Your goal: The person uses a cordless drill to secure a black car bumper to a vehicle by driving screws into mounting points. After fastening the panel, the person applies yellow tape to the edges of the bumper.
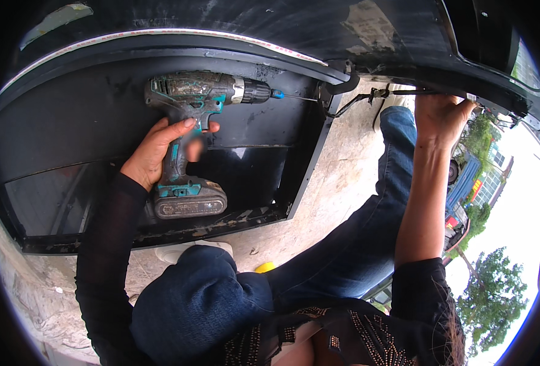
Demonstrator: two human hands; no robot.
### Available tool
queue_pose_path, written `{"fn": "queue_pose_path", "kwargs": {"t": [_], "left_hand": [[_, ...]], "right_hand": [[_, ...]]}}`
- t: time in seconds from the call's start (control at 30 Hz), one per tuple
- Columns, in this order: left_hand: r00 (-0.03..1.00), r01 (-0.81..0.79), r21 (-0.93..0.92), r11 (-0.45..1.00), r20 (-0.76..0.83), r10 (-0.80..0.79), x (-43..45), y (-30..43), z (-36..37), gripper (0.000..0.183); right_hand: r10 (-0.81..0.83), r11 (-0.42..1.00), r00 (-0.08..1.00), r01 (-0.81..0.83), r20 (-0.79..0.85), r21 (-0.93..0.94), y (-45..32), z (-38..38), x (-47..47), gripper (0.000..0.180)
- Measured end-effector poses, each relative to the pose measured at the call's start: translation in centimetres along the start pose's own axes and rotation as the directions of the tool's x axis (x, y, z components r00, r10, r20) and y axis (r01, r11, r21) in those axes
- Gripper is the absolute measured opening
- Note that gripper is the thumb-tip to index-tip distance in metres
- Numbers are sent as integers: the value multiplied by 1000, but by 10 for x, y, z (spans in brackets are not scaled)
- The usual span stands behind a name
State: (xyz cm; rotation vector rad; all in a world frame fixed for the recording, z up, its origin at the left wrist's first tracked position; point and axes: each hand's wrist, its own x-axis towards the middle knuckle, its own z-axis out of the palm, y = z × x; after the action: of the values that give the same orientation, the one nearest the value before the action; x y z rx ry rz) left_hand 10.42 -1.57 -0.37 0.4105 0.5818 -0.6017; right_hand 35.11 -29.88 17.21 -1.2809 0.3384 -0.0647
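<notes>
My left hand (164, 144) grips the handle of a worn black-and-teal cordless drill (192, 94). The drill lies level across the inside of a black metal door or panel frame (313, 169), its battery pack lowest in view. From its chuck a bit with a blue collar (277, 94) runs to the right, its tip close to the frame's end wall. A black taped cable (357, 103) leads from that corner towards my right hand (439, 116). My right hand is raised at the lower edge of a large black body panel (402, 55), with most fingers hidden behind the edge.
A strip of printed white tape (169, 32) curves along the upper panel. My jeans-clad knees (206, 283) are close below the frame. Stone paving (343, 155) shows beneath, with a small yellow object (265, 266). Outdoors at right are trees (492, 288) and a blue vehicle (464, 178).
</notes>
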Motion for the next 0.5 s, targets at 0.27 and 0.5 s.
{"fn": "queue_pose_path", "kwargs": {"t": [0.27, 0.5], "left_hand": [[1000, -4, 1, 1000, 7, 4, 0, 0, -2, 34], [1000, 2, 51, 999, -1, -2, 0, 0, -1, 33]], "right_hand": [[11, 1000, 1000, -11, 5, -9, -1, -2, 2, 47], [4, 1000, 1000, -3, 10, -20, 0, -1, 0, 47]]}}
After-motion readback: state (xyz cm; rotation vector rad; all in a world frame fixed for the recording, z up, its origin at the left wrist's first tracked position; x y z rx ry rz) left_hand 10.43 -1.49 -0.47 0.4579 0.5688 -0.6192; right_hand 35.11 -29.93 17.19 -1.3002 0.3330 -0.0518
